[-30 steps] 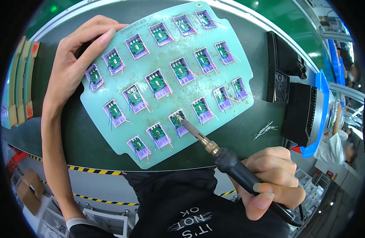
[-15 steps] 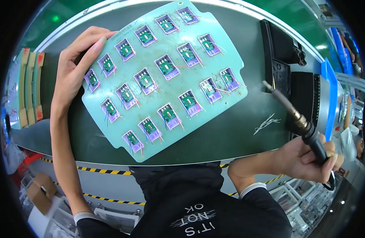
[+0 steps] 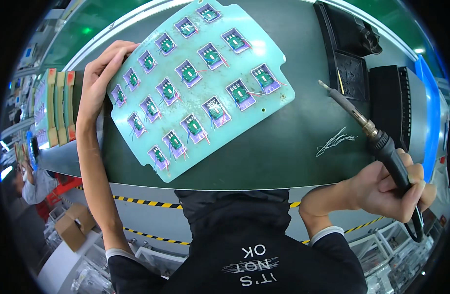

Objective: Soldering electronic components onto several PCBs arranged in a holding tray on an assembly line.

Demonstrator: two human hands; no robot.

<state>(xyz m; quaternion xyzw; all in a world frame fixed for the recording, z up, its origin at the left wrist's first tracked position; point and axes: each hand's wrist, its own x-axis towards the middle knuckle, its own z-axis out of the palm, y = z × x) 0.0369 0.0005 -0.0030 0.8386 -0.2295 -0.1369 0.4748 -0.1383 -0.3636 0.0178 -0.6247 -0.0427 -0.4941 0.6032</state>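
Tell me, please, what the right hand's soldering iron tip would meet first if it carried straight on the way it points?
Probably the black tray just beyond the tip of the soldering iron held in the right hand. The tip points up-left toward its edge, though its height above the belt is unclear.

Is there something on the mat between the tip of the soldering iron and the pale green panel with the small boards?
Nothing visible. The soldering iron in the right hand is off to the right of the panel; only bare dark mat lies between.
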